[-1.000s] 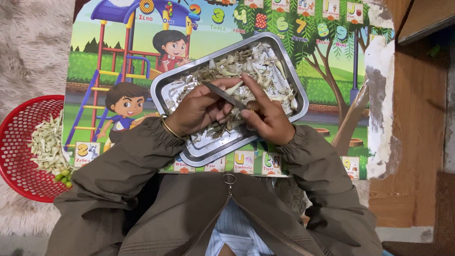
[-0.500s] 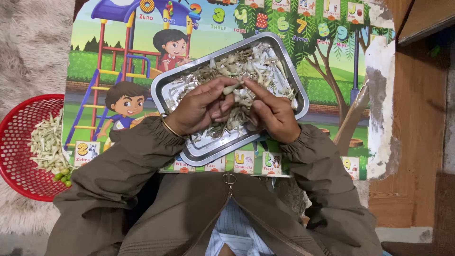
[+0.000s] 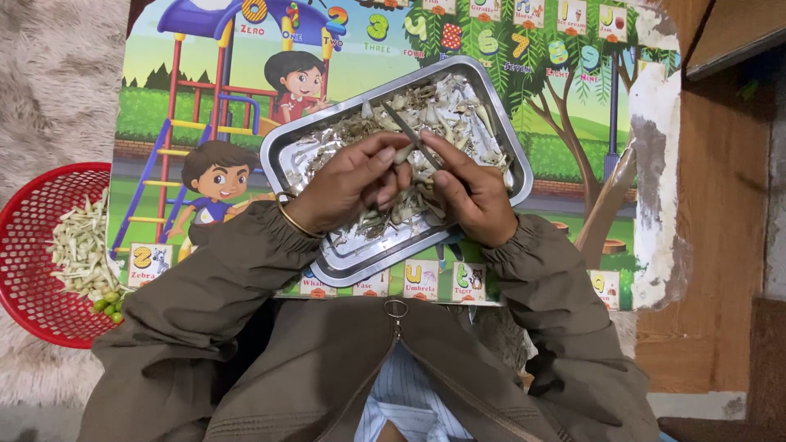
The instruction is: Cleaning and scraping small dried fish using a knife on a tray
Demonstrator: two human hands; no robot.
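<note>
The left hand (image 3: 352, 184) pinches a small pale pod (image 3: 401, 155) between narrowed fingers. Touching it from the right, the right hand (image 3: 475, 196) grips a thin dark knife (image 3: 405, 133), its blade pointing far and left. Both hands hover over a steel tray (image 3: 344, 266) heaped with pale peelings (image 3: 442, 110). The tray rests on a colourful children's picture board (image 3: 205, 106). At the near left, a red basket (image 3: 33, 303) holds pale pieces and green peas (image 3: 109, 301).
</note>
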